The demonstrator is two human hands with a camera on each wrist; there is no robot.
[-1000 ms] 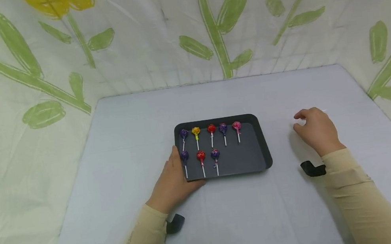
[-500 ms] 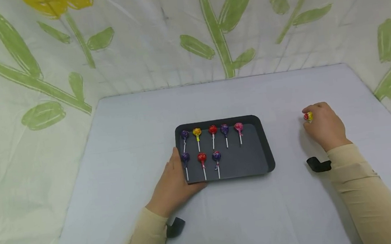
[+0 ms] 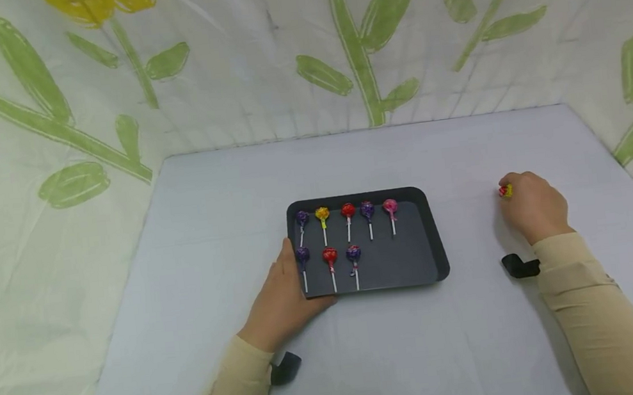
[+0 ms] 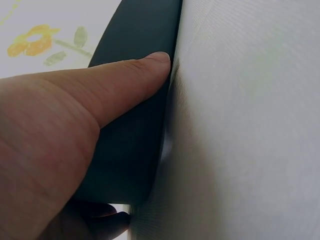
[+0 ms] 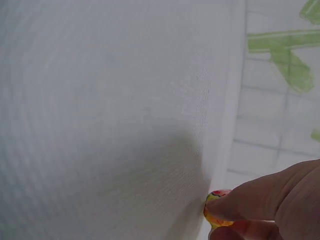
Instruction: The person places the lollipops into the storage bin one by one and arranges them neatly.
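Observation:
A dark grey baking tray lies on the table with two rows of wrapped lollipops. The back row has purple, yellow, red and pink heads, such as the pink lollipop; the front row has a purple, a red lollipop and another purple. My left hand holds the tray's near left corner, thumb along the front wall and fingers at the left side. Right of the tray, my right hand pinches a red-and-yellow lollipop by its head, close over the table. Its stick is hidden.
The white table reaches back to a pale curtain painted with yellow flowers and green stems. A black wrist strap piece sticks out below the right hand, and a similar one by the left wrist.
The right hand has shifted slightly right, and a red-and-yellow lollipop now shows in its fingers. The left hand stays at the tray corner; the lollipops in the tray keep their layout.

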